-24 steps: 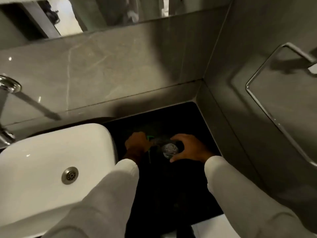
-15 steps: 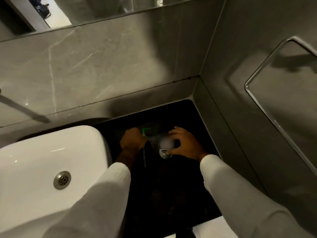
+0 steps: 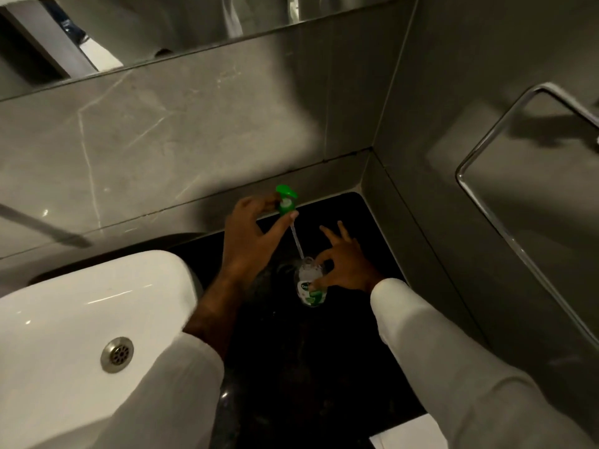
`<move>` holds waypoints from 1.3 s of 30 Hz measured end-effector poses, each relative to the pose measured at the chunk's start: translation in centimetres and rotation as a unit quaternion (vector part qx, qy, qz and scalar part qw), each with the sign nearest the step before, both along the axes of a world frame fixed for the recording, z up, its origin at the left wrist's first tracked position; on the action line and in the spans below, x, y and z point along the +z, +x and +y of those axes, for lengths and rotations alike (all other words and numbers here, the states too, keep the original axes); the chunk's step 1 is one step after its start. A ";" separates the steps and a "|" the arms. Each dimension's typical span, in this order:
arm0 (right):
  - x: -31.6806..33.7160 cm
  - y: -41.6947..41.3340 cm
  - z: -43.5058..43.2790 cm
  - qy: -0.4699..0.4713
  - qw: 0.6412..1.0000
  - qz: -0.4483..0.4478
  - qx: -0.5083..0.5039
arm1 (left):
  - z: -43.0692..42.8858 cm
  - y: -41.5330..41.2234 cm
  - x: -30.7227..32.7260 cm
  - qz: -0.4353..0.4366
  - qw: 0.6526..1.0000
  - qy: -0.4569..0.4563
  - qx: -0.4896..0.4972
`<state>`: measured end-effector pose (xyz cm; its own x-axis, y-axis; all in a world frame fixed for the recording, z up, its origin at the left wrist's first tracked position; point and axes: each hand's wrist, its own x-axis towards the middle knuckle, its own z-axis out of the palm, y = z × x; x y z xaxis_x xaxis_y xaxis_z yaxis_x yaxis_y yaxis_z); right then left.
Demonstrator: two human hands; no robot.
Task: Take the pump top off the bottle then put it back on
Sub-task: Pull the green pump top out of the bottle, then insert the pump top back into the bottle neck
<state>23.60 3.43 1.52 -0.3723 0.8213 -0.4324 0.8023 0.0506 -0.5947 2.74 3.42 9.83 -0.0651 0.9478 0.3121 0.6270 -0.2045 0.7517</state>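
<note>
Near the centre of the frame the left hand (image 3: 249, 234) holds the green pump top (image 3: 286, 200) raised above the bottle (image 3: 310, 285), its fingers (image 3: 293, 215) closed around the collar. The thin clear dip tube (image 3: 297, 243) slants down from the pump top, and its lower end is at the bottle's open neck (I cannot tell how deep it goes in). The bottle stands upright on the black desk (image 3: 324, 367), right of the white sink (image 3: 81, 319). The right hand (image 3: 348, 265) steadies the bottle, thumb and forefinger pinched on it, the other fingers spread wide. A metal towel rail (image 3: 486, 202) is on the wall at the right edge.
</note>
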 end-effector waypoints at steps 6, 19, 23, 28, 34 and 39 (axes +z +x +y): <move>0.0 0.0 -0.1 -0.006 1.000 0.010 -0.005 | -1.1 1.4 -2.7 0.020 0.999 -0.011 -0.039; 0.0 0.6 -0.7 0.000 0.999 0.031 -0.033 | -3.2 1.8 -9.5 -0.009 0.969 -0.190 -0.156; -0.2 0.4 -0.8 -0.006 0.998 0.024 -0.050 | -3.4 2.1 -9.6 -0.078 0.964 -0.206 -0.146; -0.2 0.1 -1.2 -0.016 0.995 0.035 -0.092 | -5.2 3.7 -10.0 -0.139 0.975 -0.169 -0.025; -0.3 0.5 -1.4 0.001 0.998 0.019 -0.055 | -5.5 3.5 -11.1 -0.273 0.925 -0.243 -0.103; -0.2 0.2 -1.6 0.010 0.999 0.016 -0.045 | -6.0 4.2 -10.4 -0.241 0.957 -0.157 -0.023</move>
